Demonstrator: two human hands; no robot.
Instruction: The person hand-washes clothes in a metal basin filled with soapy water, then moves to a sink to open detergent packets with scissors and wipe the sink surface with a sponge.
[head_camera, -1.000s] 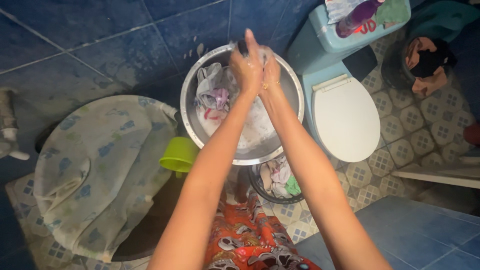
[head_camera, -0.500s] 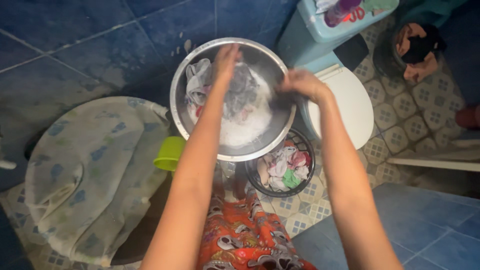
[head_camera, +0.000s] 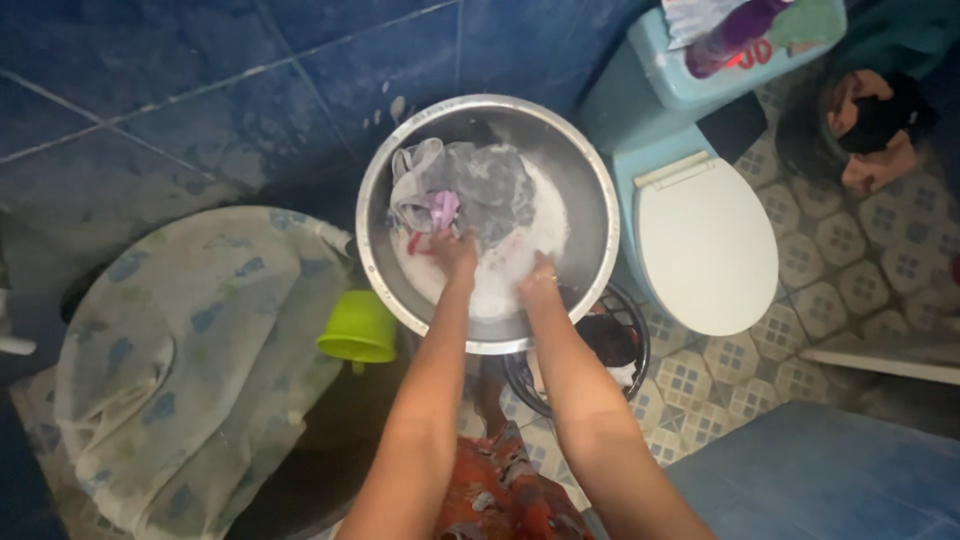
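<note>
A round metal basin (head_camera: 372, 200) holds soapy water and wet laundry: a grey garment (head_camera: 485, 185), a white one (head_camera: 408, 182) and a small pink cloth (head_camera: 442, 208). My left hand (head_camera: 455, 250) is dipped into the suds just below the pink cloth, fingers curled down into the foam. My right hand (head_camera: 540, 275) is in the suds beside it, near the basin's front rim. The foam hides the fingers of both hands, so what they hold cannot be told.
A green plastic scoop (head_camera: 360, 328) sits left of the basin. A black basket (head_camera: 632, 350) is under the front rim. A light blue toilet (head_camera: 705, 245) with a purple bottle (head_camera: 725, 35) is on the right. A cloth-covered tub (head_camera: 190, 340) fills the left.
Both hands have come down from above the basin's far side to its near side and gone into the suds. The grey garment now lies in the basin. The view has shifted slightly.
</note>
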